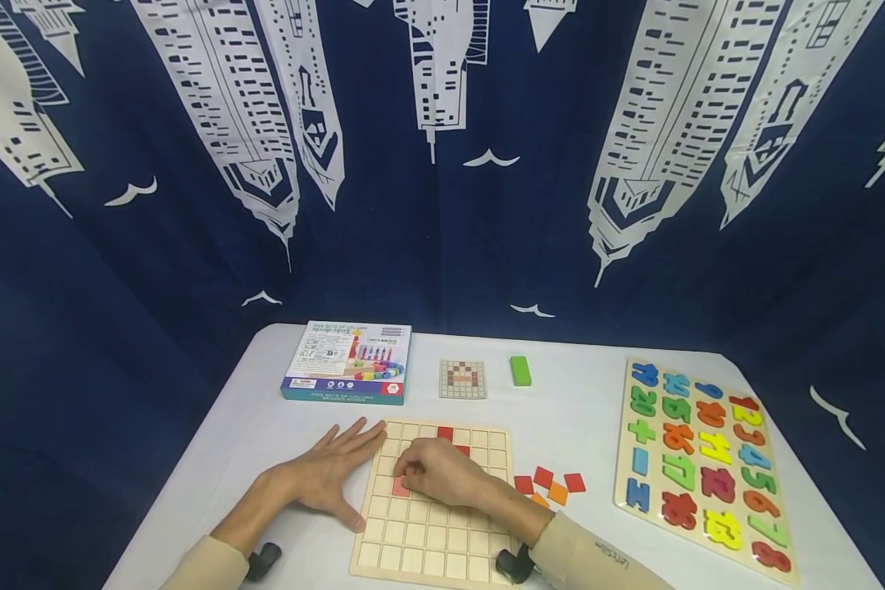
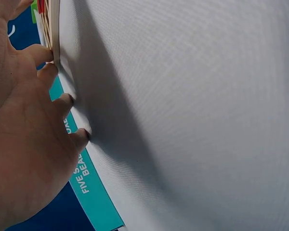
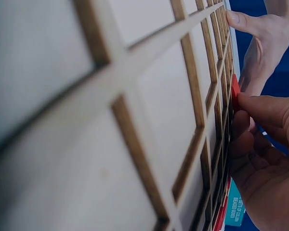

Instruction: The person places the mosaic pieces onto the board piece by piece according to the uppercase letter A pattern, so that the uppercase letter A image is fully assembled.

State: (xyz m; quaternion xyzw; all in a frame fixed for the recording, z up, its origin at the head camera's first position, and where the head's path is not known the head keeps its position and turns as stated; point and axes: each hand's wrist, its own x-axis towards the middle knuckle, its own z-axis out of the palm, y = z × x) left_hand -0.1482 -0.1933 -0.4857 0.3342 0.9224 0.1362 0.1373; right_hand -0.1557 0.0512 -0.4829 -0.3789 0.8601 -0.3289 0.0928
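A wooden grid board lies on the table. Near its left side my right hand pinches a small red square tile, which looks pinkish in the head view, against a grid cell. More red tiles sit in cells toward the board's far edge, partly behind that hand. My left hand is spread out along the board's left edge, thumb and fingertips touching the edge or the tabletop. To the right of the board lie several loose red tiles and orange tiles, some partly hidden by the right arm.
Behind the board are a small pattern card and a green block. A flat boxed set lies at the back left. On the right is a number puzzle board with colourful pieces. A dark blue printed curtain hangs behind the table.
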